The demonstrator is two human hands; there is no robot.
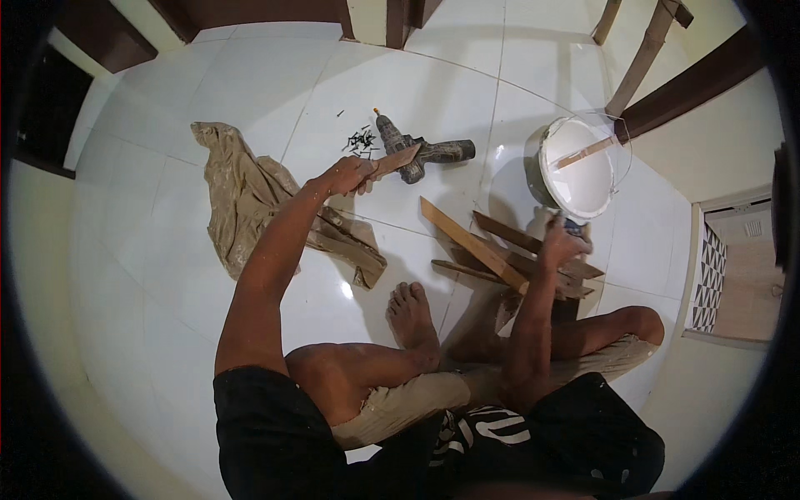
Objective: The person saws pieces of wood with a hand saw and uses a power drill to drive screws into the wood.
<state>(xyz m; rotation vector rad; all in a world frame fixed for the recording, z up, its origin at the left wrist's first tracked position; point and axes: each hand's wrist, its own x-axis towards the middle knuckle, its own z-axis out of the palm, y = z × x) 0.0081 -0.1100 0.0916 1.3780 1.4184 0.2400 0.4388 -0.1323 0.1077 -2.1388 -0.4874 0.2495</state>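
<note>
Head view: white floor [407, 250] shows between cloth [242, 175] and sticks [471, 242]. Arm stretched forward, the left hand [350, 176] grips a strip [397, 161] over the drill [450, 152]. The right hand [566, 247] holds something dark [573, 227], blurred, near the bucket [547, 171] rim.

Blk tee [483, 462], tan shorts [429, 400]

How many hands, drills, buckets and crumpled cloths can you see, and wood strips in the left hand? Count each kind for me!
Hands: 2 (left hand, right hand)
Power drill: 1
Bucket: 1
Crumpled brown cloth: 1
Held wood strip: 1
Total: 6
</note>
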